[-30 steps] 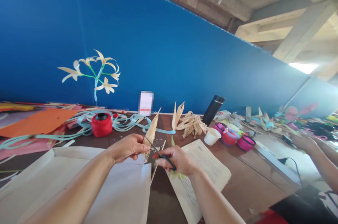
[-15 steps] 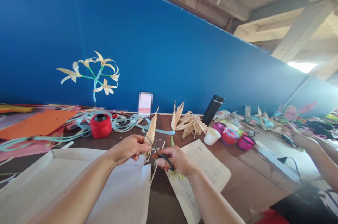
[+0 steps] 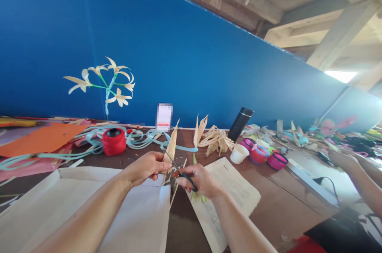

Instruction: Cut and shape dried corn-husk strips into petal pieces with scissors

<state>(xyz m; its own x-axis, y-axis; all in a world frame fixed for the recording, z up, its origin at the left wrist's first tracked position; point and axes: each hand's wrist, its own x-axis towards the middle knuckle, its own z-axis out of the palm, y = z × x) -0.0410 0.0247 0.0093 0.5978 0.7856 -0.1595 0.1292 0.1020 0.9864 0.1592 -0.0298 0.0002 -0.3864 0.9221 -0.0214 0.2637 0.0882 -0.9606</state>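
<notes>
Between thumb and fingers, my left hand (image 3: 152, 167) pinches a dried corn husk (image 3: 172, 145) near its lower part, with the pointed tip upward. My right hand (image 3: 195, 181) grips black-handled scissors (image 3: 189, 181), and their blades reach across the husk just above my left fingertips. Below my hands lie the edge of a white open box (image 3: 104, 209) and a printed booklet (image 3: 235, 185). A pile of dried husks (image 3: 216, 141) lies farther back, with a few upright pieces (image 3: 199, 130) beside it.
Left of centre stands a red thread spool (image 3: 114, 142) among pale blue strips (image 3: 143, 138). A husk flower (image 3: 108, 86) stands against the blue wall. A black bottle (image 3: 241, 123), a white cup (image 3: 239, 154) and a power strip (image 3: 313, 181) are rightward, near another person's arm (image 3: 358, 173).
My hands stay almost in place. The scissor blades have shifted very slightly against the husk, which is still held in my left fingers.
</notes>
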